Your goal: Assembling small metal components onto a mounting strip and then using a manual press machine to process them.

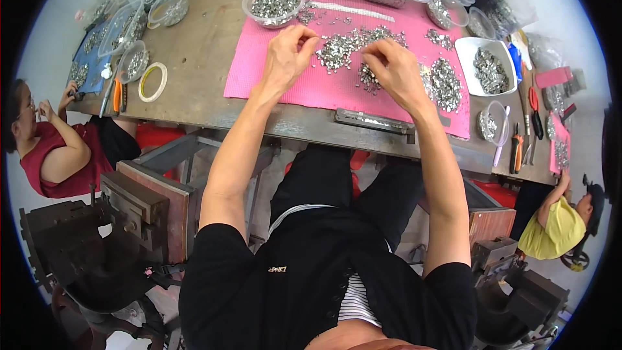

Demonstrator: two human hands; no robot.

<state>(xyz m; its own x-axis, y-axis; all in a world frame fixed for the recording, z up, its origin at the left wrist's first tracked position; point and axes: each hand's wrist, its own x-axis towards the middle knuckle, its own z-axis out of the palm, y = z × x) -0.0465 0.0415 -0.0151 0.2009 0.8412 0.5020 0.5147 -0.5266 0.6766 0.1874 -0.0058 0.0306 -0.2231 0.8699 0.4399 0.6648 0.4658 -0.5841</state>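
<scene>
Small metal pieces [335, 52], silvery — heaped between left hand [289, 57] and right hand [396, 72], on pink mat [243, 74]. Probably light, stiff, slippery; best pinched singly by the edges. Hands apart, fingers curled — whether either grips a piece, cannot tell.

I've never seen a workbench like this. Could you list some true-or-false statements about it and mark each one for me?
1. Small, shiny silver metal pieces lie in heaps on a pink ribbed mat. True.
2. The person's two bare hands are clasped together. False: the left hand and right hand are apart.
3. A white, rounded-square tray sits at the mat's left edge. False: the white, rounded-square tray is at its right edge.
4. A flat white-and-yellow ring lies left of the mat. True.
5. Both neighbours wear red tops. False: one wears a yellow top.
</scene>
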